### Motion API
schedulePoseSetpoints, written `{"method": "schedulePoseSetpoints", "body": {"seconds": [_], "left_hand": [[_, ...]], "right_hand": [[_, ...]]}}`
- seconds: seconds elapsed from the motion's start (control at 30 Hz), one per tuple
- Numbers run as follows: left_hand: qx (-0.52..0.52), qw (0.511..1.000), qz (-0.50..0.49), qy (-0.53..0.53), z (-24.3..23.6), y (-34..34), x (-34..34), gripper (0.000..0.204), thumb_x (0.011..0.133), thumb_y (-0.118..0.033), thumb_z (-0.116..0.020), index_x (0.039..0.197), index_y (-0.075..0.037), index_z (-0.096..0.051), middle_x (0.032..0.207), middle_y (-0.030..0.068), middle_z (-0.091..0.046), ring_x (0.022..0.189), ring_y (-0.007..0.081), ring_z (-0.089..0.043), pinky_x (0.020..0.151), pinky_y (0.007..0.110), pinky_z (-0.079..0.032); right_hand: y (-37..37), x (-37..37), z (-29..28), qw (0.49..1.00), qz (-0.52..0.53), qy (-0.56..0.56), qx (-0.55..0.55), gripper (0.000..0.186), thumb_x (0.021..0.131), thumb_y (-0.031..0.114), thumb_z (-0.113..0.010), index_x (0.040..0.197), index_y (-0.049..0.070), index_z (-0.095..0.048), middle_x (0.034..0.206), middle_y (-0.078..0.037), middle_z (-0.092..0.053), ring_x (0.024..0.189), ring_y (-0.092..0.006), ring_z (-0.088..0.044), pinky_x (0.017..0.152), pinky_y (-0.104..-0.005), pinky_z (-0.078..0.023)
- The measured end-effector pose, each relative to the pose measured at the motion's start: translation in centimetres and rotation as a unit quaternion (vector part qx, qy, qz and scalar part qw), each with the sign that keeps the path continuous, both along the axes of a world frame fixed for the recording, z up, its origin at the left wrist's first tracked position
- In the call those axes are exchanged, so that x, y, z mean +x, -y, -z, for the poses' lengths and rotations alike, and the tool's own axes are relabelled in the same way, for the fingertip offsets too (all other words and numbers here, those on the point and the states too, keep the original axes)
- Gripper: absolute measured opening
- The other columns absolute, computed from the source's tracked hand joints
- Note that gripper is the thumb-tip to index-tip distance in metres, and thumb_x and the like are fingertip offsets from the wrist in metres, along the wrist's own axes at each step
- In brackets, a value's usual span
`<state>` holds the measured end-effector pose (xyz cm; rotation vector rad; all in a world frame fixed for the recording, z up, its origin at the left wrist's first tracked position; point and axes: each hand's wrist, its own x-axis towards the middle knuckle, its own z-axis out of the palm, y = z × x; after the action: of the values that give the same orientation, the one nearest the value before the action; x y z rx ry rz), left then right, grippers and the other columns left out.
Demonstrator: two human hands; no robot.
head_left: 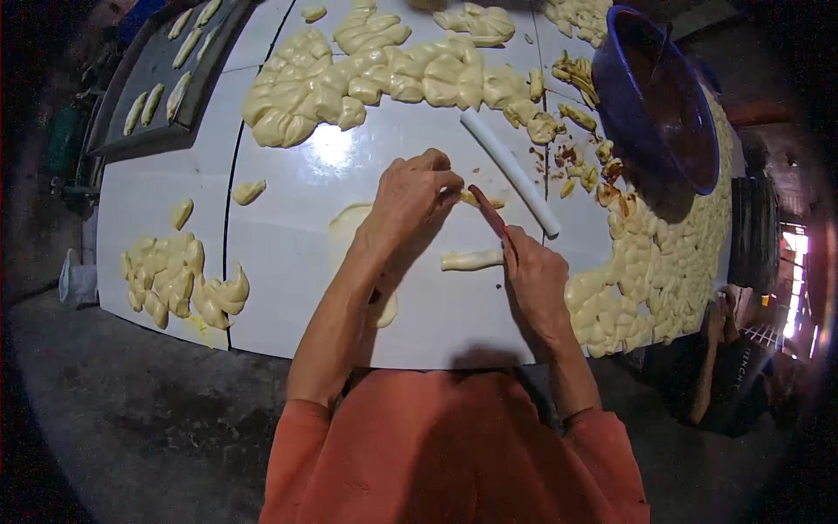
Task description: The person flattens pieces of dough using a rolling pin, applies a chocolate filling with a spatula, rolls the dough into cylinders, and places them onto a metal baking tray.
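My left hand has its fingers pinched together over the white table, at the end of a small yellow piece that looks like filling. My right hand is closed around a thin reddish knife, its tip beside that piece. Just below the knife lies a short rolled stick of pale dough. A thin, flattened dough sheet is partly hidden under my left forearm. Right of my hands, a white rolling pin lies slantwise.
Dough lumps cover the table's far side; more dough lies left. Many small dough pieces spread at right, below a dark blue basin. Yellow chunks lie beside it. A metal tray holds several rolls. Another person's arm shows right.
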<state>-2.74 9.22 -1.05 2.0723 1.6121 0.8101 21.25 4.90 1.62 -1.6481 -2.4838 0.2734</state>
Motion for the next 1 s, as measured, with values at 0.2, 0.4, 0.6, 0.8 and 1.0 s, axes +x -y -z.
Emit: {"method": "schedulePoseSetpoints", "body": {"seconds": [0.2, 0.4, 0.6, 0.8, 1.0], "left_hand": [[-0.027, 0.995, 0.024, -0.090, -0.9, 0.2, 1.2, 0.010, 0.088, -0.013, -0.069, 0.090, -0.004, -0.070, 0.098, 0.0111, -0.069, 0.087, 0.0314, -0.069, 0.076, 0.045, -0.053], [0.009, 0.995, 0.033, -0.090, -1.1, 1.4, 2.1, 0.019, 0.092, -0.018, -0.067, 0.083, -0.002, -0.065, 0.083, 0.0178, -0.068, 0.071, 0.0398, -0.068, 0.072, 0.051, -0.055], [-0.007, 0.997, 0.014, -0.072, -1.3, 2.2, 2.6, 0.014, 0.093, -0.015, -0.067, 0.085, -0.003, -0.066, 0.082, 0.0163, -0.067, 0.074, 0.0377, -0.070, 0.070, 0.048, -0.057], [-0.022, 0.995, 0.002, -0.101, -1.5, 2.1, 0.7, 0.013, 0.087, -0.018, -0.069, 0.085, -0.005, -0.066, 0.091, 0.0159, -0.069, 0.081, 0.0378, -0.071, 0.070, 0.048, -0.055], [-0.018, 0.998, 0.033, -0.050, -2.3, 3.8, -2.7, 0.016, 0.087, -0.015, -0.070, 0.100, -0.007, -0.067, 0.099, 0.0118, -0.071, 0.087, 0.0333, -0.072, 0.075, 0.043, -0.058]], "right_hand": [[-1.9, 2.6, 0.1, 0.995, 0.056, -0.039, 0.069, 0.019, 0.099, 0.024, -0.068, 0.116, 0.016, -0.071, 0.086, -0.011, -0.071, 0.075, -0.0321, -0.072, 0.063, -0.0438, -0.057], [-3.0, 3.8, 0.2, 0.878, 0.208, -0.421, -0.095, 0.033, 0.101, 0.020, -0.069, 0.128, 0.002, -0.069, 0.087, -0.009, -0.071, 0.072, -0.0105, -0.059, 0.066, -0.0303, -0.051], [-4.9, 8.7, 0.6, 0.959, 0.248, -0.110, 0.084, 0.043, 0.099, 0.021, -0.067, 0.137, 0.002, -0.063, 0.114, -0.019, -0.071, 0.105, -0.0392, -0.069, 0.093, -0.0468, -0.052], [-1.5, 3.9, 0.0, 0.962, 0.108, -0.236, 0.083, 0.037, 0.095, 0.012, -0.068, 0.131, 0.002, -0.064, 0.122, -0.019, -0.068, 0.109, -0.0369, -0.068, 0.096, -0.0464, -0.053], [-0.2, -3.9, -0.8, 0.957, 0.004, -0.287, -0.036, 0.029, 0.093, 0.009, -0.069, 0.120, 0.002, -0.068, 0.119, -0.017, -0.069, 0.098, -0.0340, -0.070, 0.084, -0.0427, -0.057]]}}
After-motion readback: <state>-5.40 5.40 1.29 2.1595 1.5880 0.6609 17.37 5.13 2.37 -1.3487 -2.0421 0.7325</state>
